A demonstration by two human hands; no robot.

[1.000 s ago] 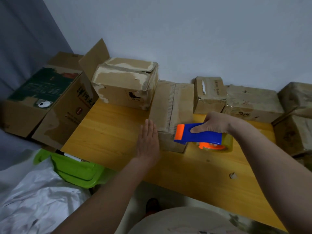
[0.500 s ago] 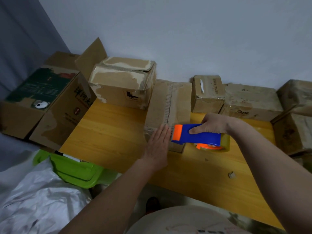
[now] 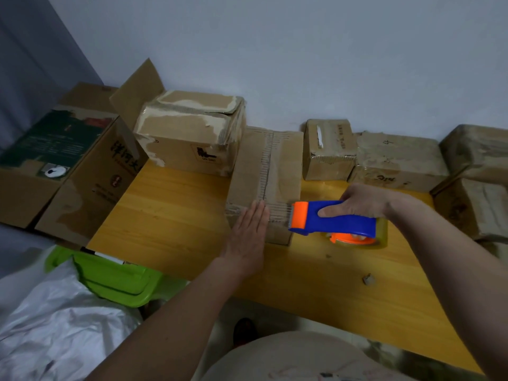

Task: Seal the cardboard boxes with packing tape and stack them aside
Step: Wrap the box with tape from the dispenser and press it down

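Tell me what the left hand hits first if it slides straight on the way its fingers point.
The left hand lies flat against the near end of the long cardboard box, fingers pointing away toward the wall. Straight on, it would likely run along that box's top; depth is hard to judge.

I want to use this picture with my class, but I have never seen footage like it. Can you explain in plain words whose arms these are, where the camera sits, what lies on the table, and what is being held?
There is no machine here. A person wears a camera on the head, so you look down along their own two arms. The left hand lies flat, fingers straight, on the near end of a long cardboard box on a wooden table. The right hand grips a blue and orange tape dispenser, its orange end at the box's near edge. More cardboard boxes stand along the wall, and a green bin sits at the table's left corner.
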